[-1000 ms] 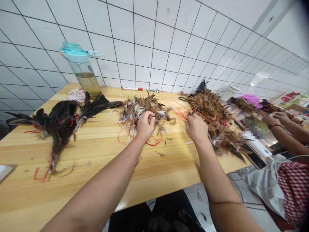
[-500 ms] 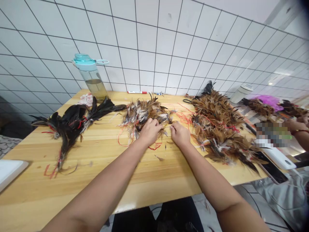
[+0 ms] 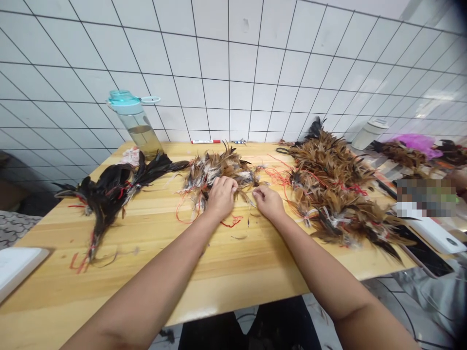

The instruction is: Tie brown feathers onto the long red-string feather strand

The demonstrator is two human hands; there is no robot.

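Observation:
My left hand (image 3: 222, 197) has its fingers curled at the near edge of a loose pile of brown and grey feathers (image 3: 213, 167). Feather tips show just beside the fingers; what they grip is hidden. A short gap to the right, my right hand (image 3: 269, 201) is closed in a pinch low over the table, with small feather bits at its fingertips. What it holds is too small to make out. Red string (image 3: 233, 222) lies in front of my left hand. More red string (image 3: 279, 176) runs toward the big heap of brown feather bundles (image 3: 328, 175) on the right.
Black feather bundles (image 3: 109, 187) tied with red lie on the wooden table (image 3: 153, 287) at left. A blue-lidded bottle (image 3: 140, 129) and a red-capped marker (image 3: 206, 142) stand and lie by the tiled wall. On the right are a phone (image 3: 426, 253), a white device (image 3: 432, 231) and a white bottle (image 3: 370, 133).
My right hand has come left from the brown feather heap to near my left hand. My left hand shifted slightly over the pile's near edge. The camera view has turned a little.

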